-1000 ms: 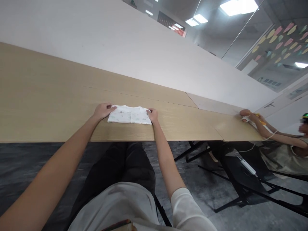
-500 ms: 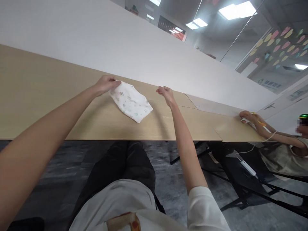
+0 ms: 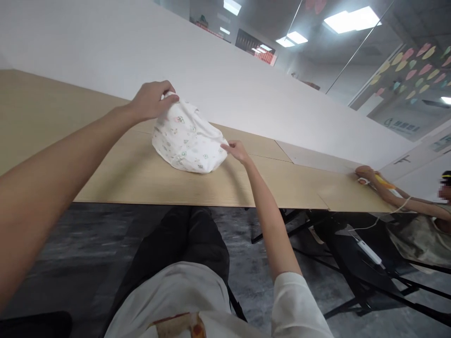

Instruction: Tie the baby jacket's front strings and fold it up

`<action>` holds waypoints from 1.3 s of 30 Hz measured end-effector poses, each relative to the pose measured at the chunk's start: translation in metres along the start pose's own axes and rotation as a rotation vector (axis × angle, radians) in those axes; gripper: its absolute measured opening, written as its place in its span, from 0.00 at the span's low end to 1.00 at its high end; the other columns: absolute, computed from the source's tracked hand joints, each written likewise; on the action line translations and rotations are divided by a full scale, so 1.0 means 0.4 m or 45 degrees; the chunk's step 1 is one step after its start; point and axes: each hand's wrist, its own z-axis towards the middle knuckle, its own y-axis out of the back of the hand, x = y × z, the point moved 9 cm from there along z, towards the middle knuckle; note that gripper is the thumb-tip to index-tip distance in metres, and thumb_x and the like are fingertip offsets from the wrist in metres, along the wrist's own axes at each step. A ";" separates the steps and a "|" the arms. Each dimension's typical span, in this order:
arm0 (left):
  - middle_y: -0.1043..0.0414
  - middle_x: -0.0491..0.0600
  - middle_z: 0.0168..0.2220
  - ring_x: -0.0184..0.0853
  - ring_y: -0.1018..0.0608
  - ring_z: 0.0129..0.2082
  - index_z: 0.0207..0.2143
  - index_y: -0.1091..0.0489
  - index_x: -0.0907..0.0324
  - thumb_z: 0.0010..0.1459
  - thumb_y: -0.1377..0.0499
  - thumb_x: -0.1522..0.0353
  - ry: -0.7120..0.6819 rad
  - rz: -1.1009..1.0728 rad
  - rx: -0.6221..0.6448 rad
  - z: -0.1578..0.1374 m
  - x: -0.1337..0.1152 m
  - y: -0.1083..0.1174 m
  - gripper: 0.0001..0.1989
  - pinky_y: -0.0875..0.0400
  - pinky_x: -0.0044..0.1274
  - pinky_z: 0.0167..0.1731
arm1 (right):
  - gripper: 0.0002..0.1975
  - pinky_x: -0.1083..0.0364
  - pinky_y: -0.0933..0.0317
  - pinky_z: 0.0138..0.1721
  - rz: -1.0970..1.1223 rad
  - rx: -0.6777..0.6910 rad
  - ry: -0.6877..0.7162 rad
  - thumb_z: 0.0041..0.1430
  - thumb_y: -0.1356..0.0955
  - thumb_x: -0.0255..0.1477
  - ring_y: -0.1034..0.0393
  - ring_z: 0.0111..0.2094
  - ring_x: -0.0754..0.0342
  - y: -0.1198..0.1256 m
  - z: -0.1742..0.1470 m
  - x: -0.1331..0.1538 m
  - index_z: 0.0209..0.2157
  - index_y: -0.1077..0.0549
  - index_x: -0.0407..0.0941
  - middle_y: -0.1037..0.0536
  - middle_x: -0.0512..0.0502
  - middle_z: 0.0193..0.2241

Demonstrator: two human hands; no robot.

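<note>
A white cloth (image 3: 190, 138) with small printed figures hangs between my two hands, just over the wooden table (image 3: 116, 180). My left hand (image 3: 155, 99) is closed on its upper left corner, thumb against the fabric. At the cloth's right edge, my right hand (image 3: 237, 149) pinches it between thumb and fingers. The fabric bulges and sags in the middle, with its rounded lower edge near the tabletop. Whether that edge touches the table I cannot tell.
A white wall (image 3: 105, 56) with glass above runs behind the table. At the far right, another person's hands (image 3: 368, 173) hold something white and yellow at the table. A folding chair (image 3: 355, 263) bears a white power strip (image 3: 369, 253) with a cable.
My left hand has raised its corner of the cloth. My right hand, apart from it before, has come down and taken the right edge. The cloth has spread wider.
</note>
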 end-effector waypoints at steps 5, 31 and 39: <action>0.38 0.49 0.42 0.49 0.31 0.55 0.54 0.39 0.77 0.67 0.63 0.48 0.012 0.159 -0.124 -0.001 -0.027 0.103 0.39 0.46 0.41 0.52 | 0.24 0.59 0.55 0.24 -0.052 -0.136 0.127 0.58 0.32 0.48 0.51 0.24 0.61 0.145 0.009 0.125 0.22 0.41 0.45 0.47 0.56 0.21; 0.24 0.59 0.50 0.50 0.27 0.53 0.51 0.28 0.66 0.59 0.42 0.58 0.854 0.484 0.542 -0.328 0.545 -0.281 0.24 0.37 0.38 0.53 | 0.10 0.56 0.37 0.42 -0.862 0.128 -0.451 0.52 0.30 0.28 0.26 0.41 0.49 0.020 -0.086 -0.302 0.38 0.21 0.43 0.18 0.39 0.41; 0.22 0.55 0.35 0.48 0.24 0.45 0.45 0.28 0.66 0.53 0.41 0.52 1.039 0.413 0.485 -0.406 0.664 -0.228 0.27 0.30 0.31 0.43 | 0.11 0.59 0.36 0.35 -0.343 0.216 -0.529 0.42 0.32 0.18 0.27 0.32 0.54 0.081 -0.122 -0.374 0.29 0.20 0.41 0.17 0.44 0.35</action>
